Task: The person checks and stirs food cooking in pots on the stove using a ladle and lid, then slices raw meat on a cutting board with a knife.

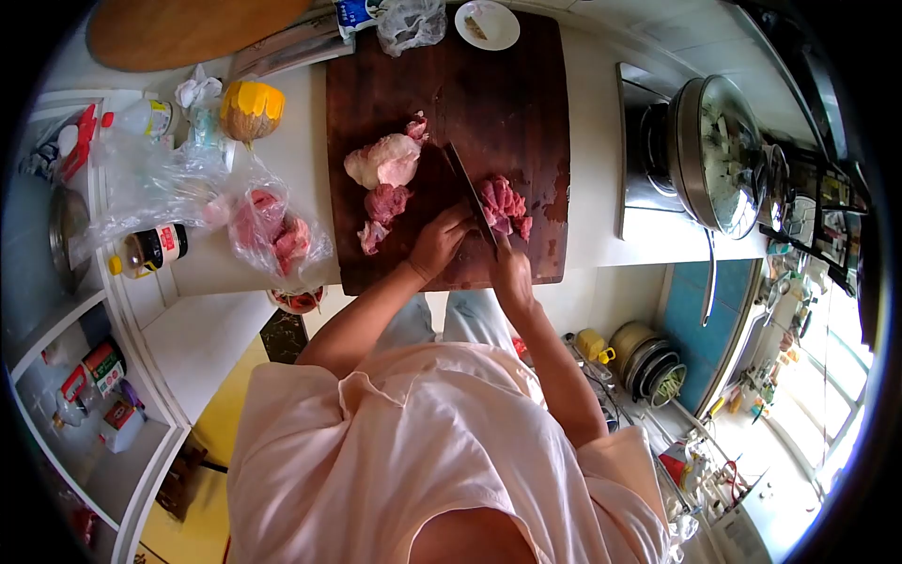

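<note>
A dark wooden cutting board (395,85) lies on the white counter. My right hand (512,274) is wrapped round the handle of a knife (467,188), whose blade slants up and to the left. Close to the blade's left side, my left hand (441,242) has its fingers bent together; what they press on, if anything, is hidden. Cut red meat (503,205) is heaped just right of the blade. Farther left on the board are a large pale, fatty piece of meat (383,160) and smaller red pieces (386,203) below it.
A white plate (503,28) and a crumpled plastic bag (412,25) sit at the board's far edge. Left of the board are bagged meat (272,230), a cut pumpkin (252,110) and a sauce bottle (150,249). A lidded pan (723,155) is on the stove at right.
</note>
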`<state>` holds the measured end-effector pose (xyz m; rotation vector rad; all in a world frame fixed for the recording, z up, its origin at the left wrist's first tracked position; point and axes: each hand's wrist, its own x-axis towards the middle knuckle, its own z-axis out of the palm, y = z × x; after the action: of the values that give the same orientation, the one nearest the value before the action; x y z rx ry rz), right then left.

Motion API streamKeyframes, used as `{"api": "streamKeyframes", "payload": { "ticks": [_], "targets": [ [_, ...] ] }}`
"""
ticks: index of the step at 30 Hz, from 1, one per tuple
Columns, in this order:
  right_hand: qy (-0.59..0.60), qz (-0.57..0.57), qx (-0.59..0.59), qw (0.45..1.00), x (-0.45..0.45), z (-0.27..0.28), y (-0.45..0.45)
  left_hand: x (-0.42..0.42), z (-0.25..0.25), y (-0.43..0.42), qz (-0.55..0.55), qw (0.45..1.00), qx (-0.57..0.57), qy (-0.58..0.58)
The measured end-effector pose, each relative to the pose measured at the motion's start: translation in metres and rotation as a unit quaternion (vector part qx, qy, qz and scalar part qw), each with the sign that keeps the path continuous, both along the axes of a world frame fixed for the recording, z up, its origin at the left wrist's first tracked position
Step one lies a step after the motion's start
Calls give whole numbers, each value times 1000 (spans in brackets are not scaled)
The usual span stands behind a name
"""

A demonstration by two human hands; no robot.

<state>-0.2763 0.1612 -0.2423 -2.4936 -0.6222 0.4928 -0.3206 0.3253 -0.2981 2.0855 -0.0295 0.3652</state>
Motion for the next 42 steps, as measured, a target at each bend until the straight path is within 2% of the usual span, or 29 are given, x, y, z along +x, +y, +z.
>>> {"api": "streamKeyframes", "payload": {
  "ticks": [2, 4, 7, 8, 10, 14, 16, 20, 23, 31, 35, 37, 38, 41, 42],
  "targets": [
    [5, -20, 18, 1000, 12, -24, 16, -1, 1, 1, 3, 1000, -2, -1],
    [-18, -8, 15, 1000, 12, -16, 16, -1, 1, 1, 5, 1000, 14, -4],
    [-31, -2, 0, 1000, -7, -4, -7, -1, 2, 1, 12, 999, -36, 20],
    [-32, -1, -9, 999, -16, 3, -22, -1, 5, 3, 7, 1000, -6, -3],
    [24, -26, -25, 999, -28, 17, -50, 1, 11, 7, -1, 997, 55, -47],
    [51, -73, -17, 996, -30, 38, -48, -5, 5, 3, 22, 999, 24, -29],
    [36, -52, -33, 997, -31, 45, -45, -4, 4, 1, 39, 998, -13, -51],
    [22, -1, -27, 999, -37, 57, -46, -6, 2, 6, 10, 1000, 18, -23],
    [28, 6, -57, 998, -36, 48, -44, -3, 6, 5, 4, 1000, 17, -17],
    [-29, -5, 78, 997, 15, -13, 26, -2, -2, -2, 25, 998, -39, 32],
    [-4, -7, 13, 1000, -10, 10, -4, 0, 7, 4, 10, 1000, 11, -13],
    [46, -36, 5, 998, -21, 20, -31, -2, 9, 4, 23, 998, 49, -24],
    [72, -51, 3, 996, -24, 22, -39, -2, 9, 5, 24, 998, 52, -21],
    [35, -80, 51, 995, -27, 27, -41, -3, 11, 5, 31, 998, 41, -23],
    [44, -73, 27, 996, -25, 39, -37, -4, 9, 4, 38, 998, 25, -30]
  ]
}}
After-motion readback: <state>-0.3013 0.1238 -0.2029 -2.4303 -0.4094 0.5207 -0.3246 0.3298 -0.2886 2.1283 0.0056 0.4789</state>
